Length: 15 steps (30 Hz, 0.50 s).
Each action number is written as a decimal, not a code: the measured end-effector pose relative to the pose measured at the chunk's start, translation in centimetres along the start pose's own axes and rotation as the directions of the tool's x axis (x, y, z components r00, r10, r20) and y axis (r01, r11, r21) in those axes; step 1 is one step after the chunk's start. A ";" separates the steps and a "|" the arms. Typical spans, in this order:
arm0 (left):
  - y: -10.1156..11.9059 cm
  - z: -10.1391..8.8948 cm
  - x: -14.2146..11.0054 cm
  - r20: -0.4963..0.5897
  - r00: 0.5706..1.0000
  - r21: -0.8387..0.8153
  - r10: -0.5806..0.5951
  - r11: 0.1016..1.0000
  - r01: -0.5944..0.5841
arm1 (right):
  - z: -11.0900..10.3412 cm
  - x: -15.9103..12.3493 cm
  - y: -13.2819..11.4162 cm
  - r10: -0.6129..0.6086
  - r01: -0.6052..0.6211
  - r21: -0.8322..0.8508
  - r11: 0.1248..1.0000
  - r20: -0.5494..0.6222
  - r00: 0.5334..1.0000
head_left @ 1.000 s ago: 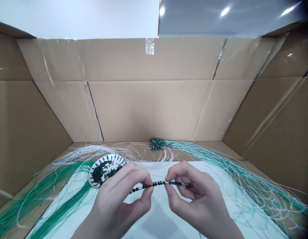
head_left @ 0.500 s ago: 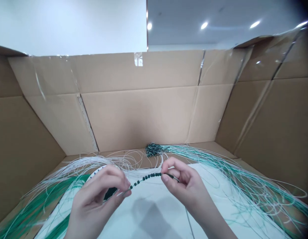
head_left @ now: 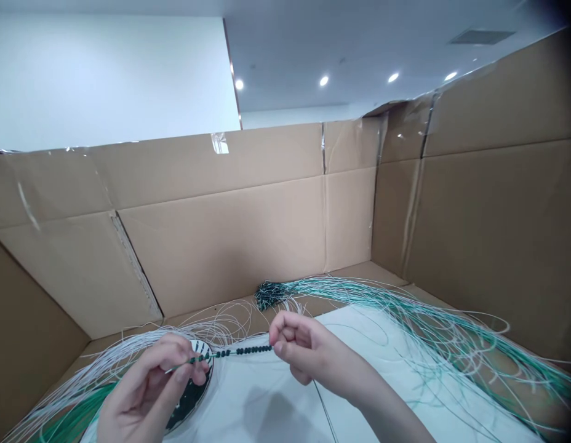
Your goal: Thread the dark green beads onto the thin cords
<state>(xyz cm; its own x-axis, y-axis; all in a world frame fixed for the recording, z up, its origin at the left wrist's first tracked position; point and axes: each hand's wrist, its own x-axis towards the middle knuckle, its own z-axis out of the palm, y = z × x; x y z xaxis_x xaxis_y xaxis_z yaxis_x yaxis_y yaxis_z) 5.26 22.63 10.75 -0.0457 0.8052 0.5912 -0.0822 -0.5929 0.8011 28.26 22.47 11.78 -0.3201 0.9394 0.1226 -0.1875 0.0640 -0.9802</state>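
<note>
A short string of dark green beads [head_left: 234, 352] on a thin cord stretches between my two hands. My left hand [head_left: 147, 394] pinches the cord at its left end, just over a small patterned dish [head_left: 193, 397] of loose dark beads. My right hand [head_left: 299, 351] is closed on the cord's right end, with the free tail hanging down below it. Both hands hover above a white sheet [head_left: 276, 406] on the floor of a big cardboard box.
Cardboard walls [head_left: 230, 246] stand all round. A bundle of beaded green-and-white cords [head_left: 359, 295] fans from the back middle to the right. White and green cords [head_left: 82, 381] spread at the left, partly over the sheet.
The view has tilted up and to the right. My hands have drawn apart along the cord and sunk lower left in view; the bead string now lies straighter between them.
</note>
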 end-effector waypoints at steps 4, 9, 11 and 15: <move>-1.2 -1.4 0.9 0.084 0.996 -0.023 0.002 1.000 0.000 | -0.3 0.2 -0.2 0.003 -0.003 -0.012 1.000 -0.043 0.999; -0.8 0.4 0.7 0.025 0.998 -0.148 -0.059 0.987 0.063 | -0.5 0.1 -0.3 0.022 -0.022 -0.002 1.000 -0.073 0.997; -0.1 1.5 0.3 -0.032 0.992 -0.206 -0.126 0.972 0.117 | -0.6 0.2 -0.4 0.024 -0.025 -0.005 1.000 -0.073 0.997; 0.7 2.6 -0.2 -0.024 0.985 -0.228 -0.169 0.961 0.159 | -0.6 0.3 -0.2 0.019 -0.021 -0.024 0.999 -0.079 0.997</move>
<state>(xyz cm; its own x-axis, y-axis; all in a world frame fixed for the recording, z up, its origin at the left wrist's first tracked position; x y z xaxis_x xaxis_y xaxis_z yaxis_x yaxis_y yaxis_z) 7.85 22.02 11.40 -0.0556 0.8937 0.4452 -0.3133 -0.4390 0.8421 28.76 22.95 11.97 -0.2493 0.9642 0.0908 -0.1585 0.0519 -0.9860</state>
